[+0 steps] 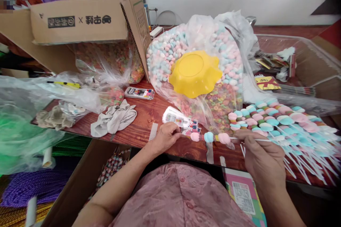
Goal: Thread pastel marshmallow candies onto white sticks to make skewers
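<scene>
Far left of the yellow bowl (195, 73): a cardboard box (80, 19) printed with dark block characters and an "X", not legible as words. Below it, left of the bowl: a crumpled grey cloth (114, 120) on the wooden table (144, 127), and one flat printed packet (140, 93), lettering too small to read. Just below the bowl: left hand (165, 137) pinched on one end of a candy skewer (210, 137), touching a white printed wrapper (179, 120). On the skewer: three pieces counted, pink, blue, pink. Under the bowl: one clear bag of pastel candies (170, 51). Below right of the bowl: right hand (262, 156) closed on the skewer's white stick end. Right of the bowl: a pile of finished skewers (287, 122), too many to count, and a yellow packet (268, 82) reading "TWIST". Lower right of the bowl: a card with a QR code (243, 195).
</scene>
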The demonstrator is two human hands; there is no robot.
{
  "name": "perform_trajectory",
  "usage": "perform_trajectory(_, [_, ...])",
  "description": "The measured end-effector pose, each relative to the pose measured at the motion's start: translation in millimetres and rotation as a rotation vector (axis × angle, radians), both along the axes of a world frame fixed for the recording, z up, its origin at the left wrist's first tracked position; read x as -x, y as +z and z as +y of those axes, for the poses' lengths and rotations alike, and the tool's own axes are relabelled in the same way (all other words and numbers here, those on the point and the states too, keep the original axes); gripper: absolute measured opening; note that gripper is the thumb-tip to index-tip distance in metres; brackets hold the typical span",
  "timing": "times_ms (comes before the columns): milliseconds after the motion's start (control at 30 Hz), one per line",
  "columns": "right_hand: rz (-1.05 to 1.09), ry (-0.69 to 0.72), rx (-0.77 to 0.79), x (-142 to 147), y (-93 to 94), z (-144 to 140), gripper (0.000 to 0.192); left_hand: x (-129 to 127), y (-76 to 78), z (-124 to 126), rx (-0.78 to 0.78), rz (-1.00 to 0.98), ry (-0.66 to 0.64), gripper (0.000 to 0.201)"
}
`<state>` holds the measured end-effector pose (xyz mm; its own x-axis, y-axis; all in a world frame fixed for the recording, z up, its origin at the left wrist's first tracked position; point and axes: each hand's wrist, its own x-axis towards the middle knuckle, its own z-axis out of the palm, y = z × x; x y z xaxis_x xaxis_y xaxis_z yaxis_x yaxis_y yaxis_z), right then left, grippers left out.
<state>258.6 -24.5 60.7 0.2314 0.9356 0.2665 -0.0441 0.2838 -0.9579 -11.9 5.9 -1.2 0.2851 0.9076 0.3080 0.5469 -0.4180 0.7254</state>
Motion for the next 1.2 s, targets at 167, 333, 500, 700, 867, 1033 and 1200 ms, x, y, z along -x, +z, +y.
perform_trajectory(167, [-0.034, 0.029, -0.013, 4.0, 1.9, 7.0, 0.008, 1.4, -4.0, 1.2, -0.146, 0.145, -0.088, 0.014])
perform_trajectory(333, [-0.105, 0.084, -0.085, 2.3, 7.6, 15.1, 0.009, 2.2, -0.4, 1.8, -0.272, 0.329, -0.188, 0.022])
perform_trajectory(500, [-0.317, 0.174, -0.135, 1.7, 14.5, 20.2, 0.012, 4.7, 7.1, 0.8, -0.304, 0.382, -0.285, 0.029])
perform_trajectory(700, [-0.345, 0.311, -0.121, 5.6, 14.9, 21.1, 0.014, 5.7, 7.3, 2.5, -0.302, 0.315, -0.319, 0.027])
perform_trajectory(867, [-0.082, 0.213, -0.027, 0.6, 10.8, 24.2, 0.010, 6.8, 0.8, 1.2, -0.191, 0.180, -0.276, 0.019])
perform_trajectory(1033, [-0.049, 0.144, 0.048, 4.1, 2.1, 19.7, 0.013, 2.3, 0.9, -3.7, -0.134, 0.125, -0.276, 0.021])
perform_trajectory(1200, [-0.022, 0.198, 0.045, 9.9, -5.9, 14.5, 0.011, -1.0, 3.9, -6.9, -0.142, 0.072, -0.278, 0.020])
